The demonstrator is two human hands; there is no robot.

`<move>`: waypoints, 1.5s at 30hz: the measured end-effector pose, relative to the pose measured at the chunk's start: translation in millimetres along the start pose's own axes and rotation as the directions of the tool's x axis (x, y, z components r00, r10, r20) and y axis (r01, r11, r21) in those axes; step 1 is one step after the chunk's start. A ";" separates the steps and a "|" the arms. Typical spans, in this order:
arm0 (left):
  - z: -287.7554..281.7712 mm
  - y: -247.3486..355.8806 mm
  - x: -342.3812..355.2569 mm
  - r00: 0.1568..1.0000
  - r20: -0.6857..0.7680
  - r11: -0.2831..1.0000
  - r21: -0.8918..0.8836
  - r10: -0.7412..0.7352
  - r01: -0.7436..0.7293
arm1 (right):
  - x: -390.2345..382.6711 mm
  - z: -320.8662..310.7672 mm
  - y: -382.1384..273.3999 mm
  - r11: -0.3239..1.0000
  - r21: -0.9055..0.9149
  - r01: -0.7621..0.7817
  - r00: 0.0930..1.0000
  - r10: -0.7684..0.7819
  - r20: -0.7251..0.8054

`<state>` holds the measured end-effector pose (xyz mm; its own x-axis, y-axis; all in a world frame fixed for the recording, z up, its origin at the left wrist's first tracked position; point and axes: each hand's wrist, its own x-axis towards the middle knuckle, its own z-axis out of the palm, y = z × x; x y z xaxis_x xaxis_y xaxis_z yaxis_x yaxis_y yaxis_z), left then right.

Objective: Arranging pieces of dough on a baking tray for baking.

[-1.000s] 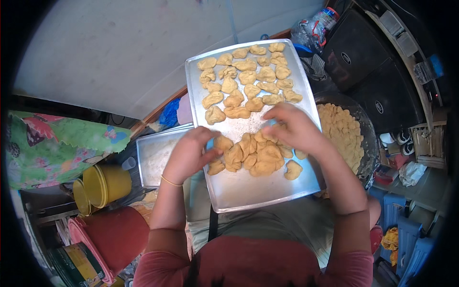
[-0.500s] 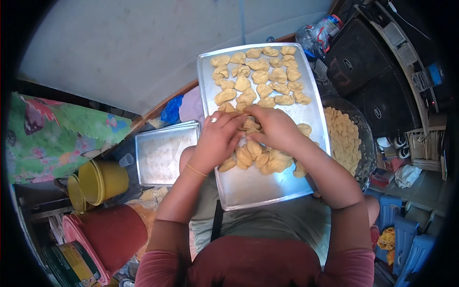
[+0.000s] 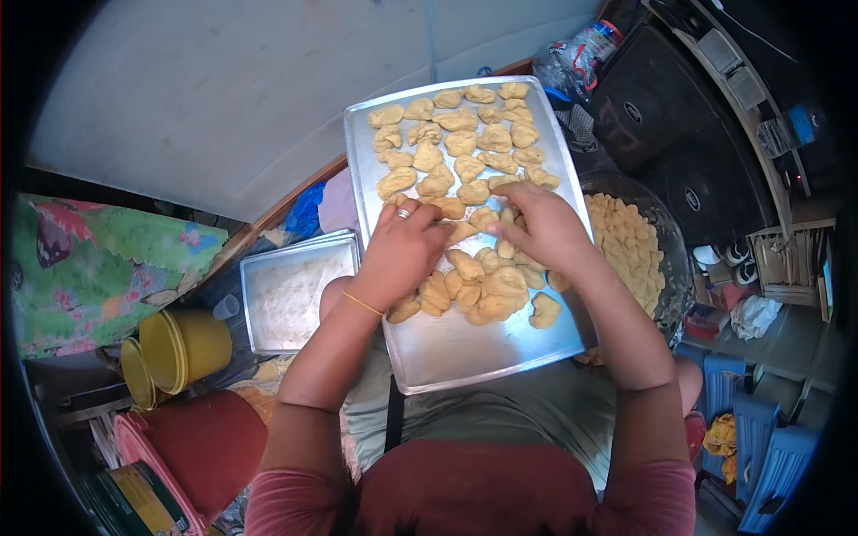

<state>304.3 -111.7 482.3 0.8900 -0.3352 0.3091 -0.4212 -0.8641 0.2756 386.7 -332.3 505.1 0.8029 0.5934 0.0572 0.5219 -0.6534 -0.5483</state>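
Observation:
A shiny metal baking tray (image 3: 465, 362) rests on my lap, tilted in view, with rows of pale yellow dough pieces (image 3: 460, 143) across its far half. Nearer to me, a loose heap of dough pieces (image 3: 500, 290) lies between my forearms. My left hand (image 3: 407, 246), with a ring on one finger, curls over dough at the tray's left side, its fingertips against a piece (image 3: 460, 233). On the other side, my right hand (image 3: 547, 228) has thumb and fingers bent around a dough piece (image 3: 509, 217); part of it is hidden by the hand.
A big round basin (image 3: 684, 268) of more dough pieces (image 3: 626, 250) stands at the right of the tray. Stacked metal trays (image 3: 299, 299) lie at the left, near yellow buckets (image 3: 192, 344) and a red bucket (image 3: 201, 442). Black speakers (image 3: 657, 98) stand at the far right.
My hands have moved apart, the right one shifting outward, uncovering dough pieces between them. The whole scene has slid slightly left in view.

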 end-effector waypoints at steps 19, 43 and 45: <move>25.2 26.4 75.1 0.980 -0.006 0.969 -0.148 0.201 -0.199 | -28.1 -40.1 65.9 0.949 0.275 -0.152 0.971 0.092 0.219; -15.9 75.7 -80.5 0.981 0.064 0.903 -0.383 -0.183 0.194 | -81.7 -10.1 2.9 0.985 0.125 0.115 0.992 -0.120 0.031; -23.2 70.7 -85.5 0.976 0.001 0.939 -0.273 -0.216 0.208 | -66.9 1.8 -16.2 0.974 0.162 0.161 0.982 -0.175 0.076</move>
<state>194.3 -135.4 496.5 0.9601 -0.1408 0.2415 -0.2580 -0.7788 0.5717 324.0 -360.5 508.7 0.6750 0.7326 0.0882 0.5905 -0.4646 -0.6599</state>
